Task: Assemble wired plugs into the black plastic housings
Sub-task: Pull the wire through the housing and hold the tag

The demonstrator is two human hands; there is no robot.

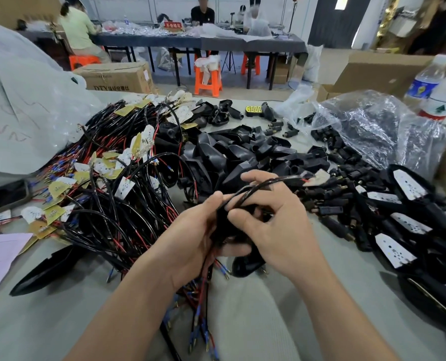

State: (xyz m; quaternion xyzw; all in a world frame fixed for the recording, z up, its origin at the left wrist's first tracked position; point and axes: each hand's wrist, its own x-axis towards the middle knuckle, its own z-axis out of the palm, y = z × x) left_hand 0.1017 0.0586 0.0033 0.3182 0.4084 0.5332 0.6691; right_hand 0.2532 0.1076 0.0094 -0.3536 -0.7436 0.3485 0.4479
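Table [268,321] under grey cloth fills our head-height view, and at its middle we see a heap of black housings [229,157], our reference for everything else. Left of the heap and beyond it, a big white plastic bag [21,113] slumps on the table. Right of the heap, a crumpled clear bag [373,126] lies open, with small black plugs [330,210] scattered from it toward us. Touching the heap on its left is a thick tangle of wires [107,183], black and red, dotted with small white and yellow circuit boards. Right of the heap and nearer to us lie finished pieces [412,217], black shells with white boards seated in them. Beyond the heap to its right stand two water bottles [425,82].

Just in front of the heap, nearer to us, both bare hands work close together. The left hand [190,238] has its fingers curled round a black cable [274,180], thumb raised against it. The right hand [276,230] also clasps this cable, fingers wrapped over a loop of it. The cable arcs from the hands toward the heap's near right edge, ending in a small white board [318,177]. Beneath the right hand sits one black housing [248,261]; we cannot tell whether the fingers hold it. Below the left hand, thin red and black leads hang down, tipped with blue-sleeved terminals [203,332].
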